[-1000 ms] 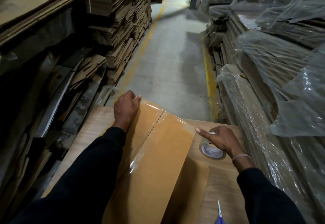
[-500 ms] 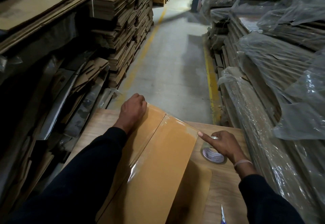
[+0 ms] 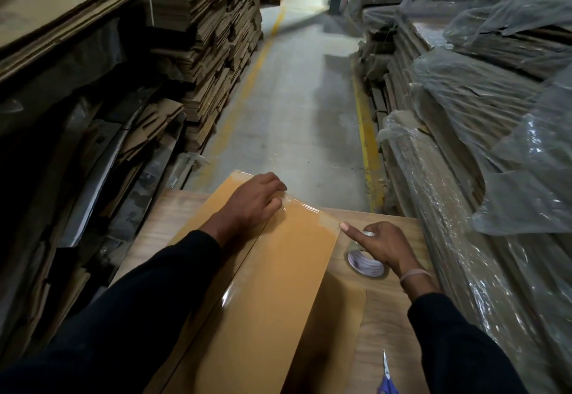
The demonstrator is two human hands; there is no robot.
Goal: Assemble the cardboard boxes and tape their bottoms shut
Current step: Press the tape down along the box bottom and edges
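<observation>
One cardboard box [image 3: 257, 285] is seen lying on one wood-grain counter [image 3: 390, 325], with its two bottom flaps closed along one seam. One strip of clear tape [image 3: 305, 209] is seen across the far end of the box. One roll of tape [image 3: 366, 265] is counted on the counter, and one pair of scissors [image 3: 387, 384] with blue handles, only partly in view at the lower edge. Two hands are counted: one left hand [image 3: 255, 201] and one right hand [image 3: 383, 245], each coming out of one dark sleeve. One band [image 3: 414, 275] is worn on the right wrist. Two yellow lines [image 3: 365, 133] are painted along the one aisle floor. The stacks of flat cardboard on both sides cannot be counted exactly.
</observation>
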